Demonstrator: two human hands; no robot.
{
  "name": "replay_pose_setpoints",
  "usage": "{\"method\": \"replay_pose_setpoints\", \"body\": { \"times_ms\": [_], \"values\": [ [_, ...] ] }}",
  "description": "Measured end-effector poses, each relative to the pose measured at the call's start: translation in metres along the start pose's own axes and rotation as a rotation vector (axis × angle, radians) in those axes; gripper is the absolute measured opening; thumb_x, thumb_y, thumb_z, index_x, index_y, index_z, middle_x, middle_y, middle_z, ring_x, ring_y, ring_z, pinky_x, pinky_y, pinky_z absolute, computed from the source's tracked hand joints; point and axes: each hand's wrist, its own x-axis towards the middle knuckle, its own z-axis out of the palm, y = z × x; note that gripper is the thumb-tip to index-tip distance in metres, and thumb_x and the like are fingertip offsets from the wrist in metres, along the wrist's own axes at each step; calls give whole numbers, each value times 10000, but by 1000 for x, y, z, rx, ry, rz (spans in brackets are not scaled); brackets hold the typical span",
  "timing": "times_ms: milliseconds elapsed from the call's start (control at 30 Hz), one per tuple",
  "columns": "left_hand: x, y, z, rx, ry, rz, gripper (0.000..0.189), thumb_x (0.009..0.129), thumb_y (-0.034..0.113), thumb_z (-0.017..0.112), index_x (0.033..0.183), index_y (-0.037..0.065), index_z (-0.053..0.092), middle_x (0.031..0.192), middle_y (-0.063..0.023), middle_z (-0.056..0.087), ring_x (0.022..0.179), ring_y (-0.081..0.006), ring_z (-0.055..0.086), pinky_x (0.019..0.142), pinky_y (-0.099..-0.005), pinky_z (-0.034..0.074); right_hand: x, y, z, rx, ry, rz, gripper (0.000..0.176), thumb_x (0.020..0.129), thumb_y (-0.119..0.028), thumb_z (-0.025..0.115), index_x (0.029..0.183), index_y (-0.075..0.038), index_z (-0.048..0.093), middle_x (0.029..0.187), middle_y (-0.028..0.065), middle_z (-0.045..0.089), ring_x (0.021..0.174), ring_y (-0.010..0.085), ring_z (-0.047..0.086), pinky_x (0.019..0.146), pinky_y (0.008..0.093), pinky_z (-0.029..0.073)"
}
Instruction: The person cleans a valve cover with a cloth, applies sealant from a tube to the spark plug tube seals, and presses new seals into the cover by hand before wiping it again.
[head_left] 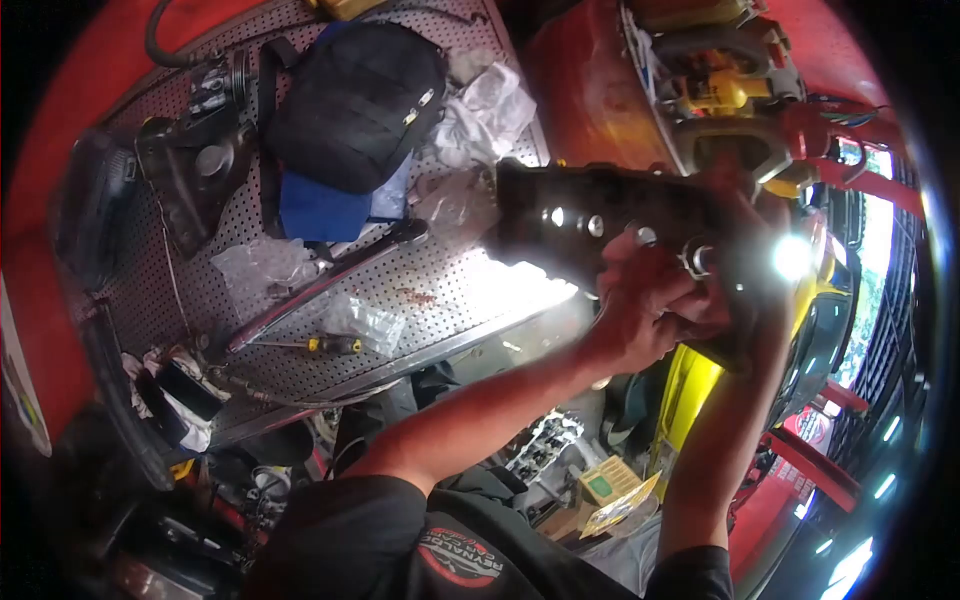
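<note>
A long dark engine part that looks like a valve cover [560, 215], with a row of round holes along its face, is held up in front of me. My left hand [650, 305] presses on its near side with fingers curled against the surface. At the right end, my right hand [755, 215] grips the part, its fingers partly lost in shadow and glare. A bright light [793, 258] shines beside the right hand; what carries it is hidden by the glare.
On the perforated metal table [430, 275] lie a black backpack [355, 105], a blue cloth item [322, 208], plastic bags, a screwdriver [335, 345] and dark car parts. Below are a cylinder head [545, 445] and a yellow box [610, 480]. A yellow car [690, 380] stands at right.
</note>
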Motion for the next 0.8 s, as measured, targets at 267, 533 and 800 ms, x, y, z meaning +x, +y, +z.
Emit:
{"method": "replay_pose_setpoints", "body": {
  "times_ms": [267, 533, 800],
  "values": [
    [-31, -115, -52, 139, 45, 45, 142, 703, 47, 719, 838, 39, 677, 933, -147, 667, 843, -349, 637, 710, -401, 499, 21, 2, -9, 140, -15, 257, 268, 999, -208, 560, 1086, 11, 686, 975, 105, 725, 845, 155, 690, 756, 290, 551],
    [-89, -208, -93, -111, 168, -559, 166, 811, 13, 685, 972, 54, 687, 947, -110, 717, 922, -247, 678, 725, -375, 571, 14, 26, -10, 408, 106, 416, 299, 998, -234, 562, 1098, 25, 673, 970, 101, 720, 836, 152, 682, 752, 290, 551],
    [25, 14, -16, 60, -60, 101, 254, 729, -26, 673, 932, 127, 665, 955, -44, 674, 1069, -298, 601, 924, -391, 431, 18, -9, -3, 239, 41, 351, 294, 981, -261, 592, 1070, 0, 696, 936, 80, 720, 830, 128, 669, 736, 276, 540]
  ]
}}
